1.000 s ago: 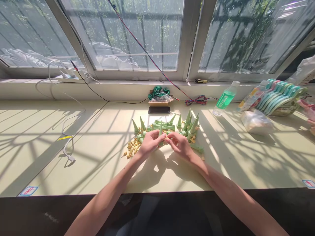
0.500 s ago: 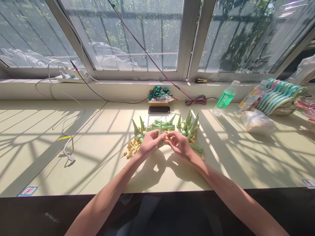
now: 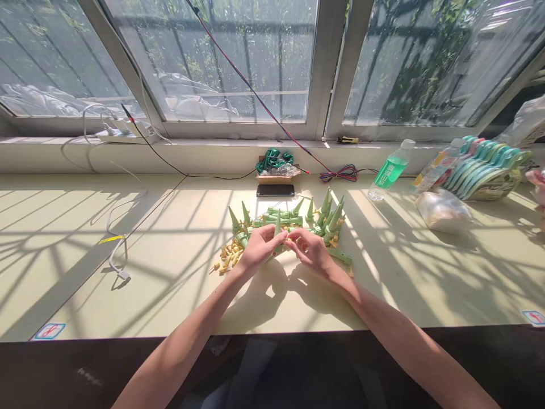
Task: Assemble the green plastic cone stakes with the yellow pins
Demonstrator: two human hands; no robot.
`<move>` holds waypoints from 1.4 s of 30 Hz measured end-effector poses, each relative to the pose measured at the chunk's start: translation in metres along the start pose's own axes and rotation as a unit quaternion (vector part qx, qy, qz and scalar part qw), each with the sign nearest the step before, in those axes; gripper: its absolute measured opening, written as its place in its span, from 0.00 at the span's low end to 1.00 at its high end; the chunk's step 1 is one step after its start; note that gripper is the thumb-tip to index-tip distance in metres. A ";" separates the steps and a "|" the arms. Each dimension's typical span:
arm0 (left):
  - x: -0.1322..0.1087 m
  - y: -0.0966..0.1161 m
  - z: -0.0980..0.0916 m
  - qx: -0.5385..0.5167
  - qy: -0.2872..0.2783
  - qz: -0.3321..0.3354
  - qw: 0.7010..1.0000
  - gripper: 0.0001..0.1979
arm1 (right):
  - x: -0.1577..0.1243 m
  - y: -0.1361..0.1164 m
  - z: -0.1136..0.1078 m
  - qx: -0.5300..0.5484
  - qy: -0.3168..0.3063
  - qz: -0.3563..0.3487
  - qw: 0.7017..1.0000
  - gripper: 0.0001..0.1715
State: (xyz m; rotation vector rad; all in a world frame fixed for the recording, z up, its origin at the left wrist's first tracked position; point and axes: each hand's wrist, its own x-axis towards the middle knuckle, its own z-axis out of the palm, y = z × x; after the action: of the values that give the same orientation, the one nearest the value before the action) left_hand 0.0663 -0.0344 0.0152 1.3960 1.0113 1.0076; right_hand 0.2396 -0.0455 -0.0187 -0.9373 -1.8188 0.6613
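Observation:
My left hand (image 3: 260, 246) is closed around a green cone-shaped piece (image 3: 278, 221), its point facing up. My right hand (image 3: 310, 249) is pinched at the side of that piece, its fingertips meeting my left thumb; a small yellow part (image 3: 287, 234) shows faintly between the fingertips. Behind the hands lie green tube-like pieces (image 3: 276, 216). Several green cones (image 3: 334, 218) stand to the right, with small yellow parts attached low down. Left of my left hand is a pile of loose yellow parts (image 3: 229, 254). A green tube (image 3: 340, 255) lies beside my right wrist.
Behind the pieces are a black phone (image 3: 275, 190) and a small box (image 3: 276, 173) holding green material. Coiled wire (image 3: 340, 173), a green-labelled bottle (image 3: 390, 171), a plastic bag (image 3: 443, 211) and stacked pastel items (image 3: 481, 170) stand right. A white cable (image 3: 117, 255) lies left.
My right fingertips have shifted slightly closer against the cone piece. My left hand stays almost still. At the far right edge, a pinkish shape has moved partly out of view.

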 end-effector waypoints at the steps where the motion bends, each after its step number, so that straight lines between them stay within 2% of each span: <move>1: 0.000 0.000 0.000 -0.001 0.000 0.002 1.000 0.17 | 0.000 0.000 0.000 -0.001 0.000 0.000 1.000 0.10; 8: 0.000 -0.001 0.001 0.003 0.002 -0.001 1.000 0.17 | 0.000 0.000 0.000 -0.012 -0.006 0.016 1.000 0.15; 24: -0.001 0.001 0.001 -0.001 -0.010 -0.014 1.000 0.18 | -0.001 0.003 0.000 -0.006 0.001 -0.002 1.000 0.11; 36: -0.001 0.000 0.002 0.005 -0.020 -0.014 1.000 0.18 | -0.002 0.006 0.002 -0.028 -0.003 0.003 1.000 0.21; 42: 0.000 0.000 0.002 0.006 -0.011 -0.020 1.000 0.20 | -0.002 0.003 0.001 -0.026 -0.002 0.007 1.000 0.19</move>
State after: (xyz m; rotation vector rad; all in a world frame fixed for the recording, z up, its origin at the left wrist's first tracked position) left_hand 0.0680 -0.0349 0.0149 1.3888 1.0256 0.9569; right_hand 0.2406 -0.0450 -0.0224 -0.9844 -1.8418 0.6275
